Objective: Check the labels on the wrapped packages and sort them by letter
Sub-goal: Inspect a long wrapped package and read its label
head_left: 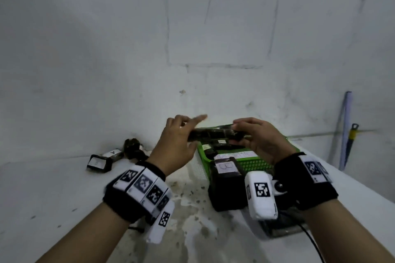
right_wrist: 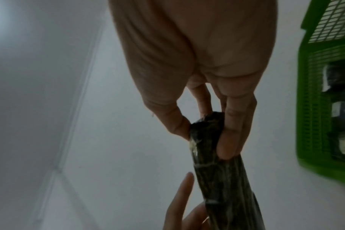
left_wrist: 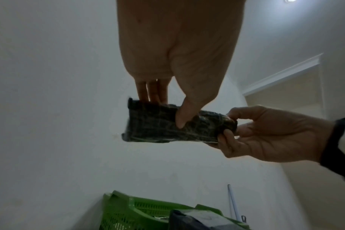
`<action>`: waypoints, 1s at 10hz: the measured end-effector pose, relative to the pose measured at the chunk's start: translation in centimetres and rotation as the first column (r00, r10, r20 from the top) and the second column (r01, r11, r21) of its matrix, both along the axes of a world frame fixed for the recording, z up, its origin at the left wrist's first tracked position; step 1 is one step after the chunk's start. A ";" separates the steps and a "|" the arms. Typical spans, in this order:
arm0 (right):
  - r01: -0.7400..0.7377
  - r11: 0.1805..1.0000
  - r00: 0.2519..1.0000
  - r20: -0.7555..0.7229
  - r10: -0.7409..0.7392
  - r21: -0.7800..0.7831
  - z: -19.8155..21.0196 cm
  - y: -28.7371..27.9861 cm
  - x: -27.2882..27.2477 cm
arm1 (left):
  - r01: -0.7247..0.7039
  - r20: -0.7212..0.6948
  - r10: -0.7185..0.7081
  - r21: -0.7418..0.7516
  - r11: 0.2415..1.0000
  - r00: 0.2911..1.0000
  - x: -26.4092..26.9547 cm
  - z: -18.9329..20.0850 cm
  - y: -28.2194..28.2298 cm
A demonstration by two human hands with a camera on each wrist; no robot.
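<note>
A flat dark wrapped package hangs in the air above the green basket, held between both hands. My left hand pinches its left end, thumb on the near face and fingers behind, index finger stretched out. My right hand pinches the right end between thumb and fingers. No label shows on the package in any view. Inside the basket lie more dark packages with white labels. A bigger dark package marked B stands in front of the basket.
On the white table at the left lie a package marked A, a black one with a blank-looking label, and a crumpled dark one. A blue stick leans on the right wall. The wall stands close behind.
</note>
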State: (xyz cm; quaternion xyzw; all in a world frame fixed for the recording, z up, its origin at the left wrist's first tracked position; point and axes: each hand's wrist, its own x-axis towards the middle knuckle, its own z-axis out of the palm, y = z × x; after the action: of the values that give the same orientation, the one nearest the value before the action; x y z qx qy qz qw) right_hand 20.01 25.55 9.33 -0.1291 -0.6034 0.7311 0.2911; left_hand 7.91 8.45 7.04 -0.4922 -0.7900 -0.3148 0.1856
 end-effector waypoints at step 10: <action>-0.422 0.499 0.280 0.632 -0.722 0.757 -4.7 21.8 -9.6 | -0.078 0.626 0.206 -0.226 0.971 0.752 -10.5 -8.0 16.0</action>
State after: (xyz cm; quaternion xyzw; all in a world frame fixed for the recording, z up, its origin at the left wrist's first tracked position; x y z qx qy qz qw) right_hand 10.36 47.32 4.59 -0.4418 -0.8948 0.0607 -0.0205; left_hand -2.56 24.43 -0.95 -0.3071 -0.8665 -0.3745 -0.1207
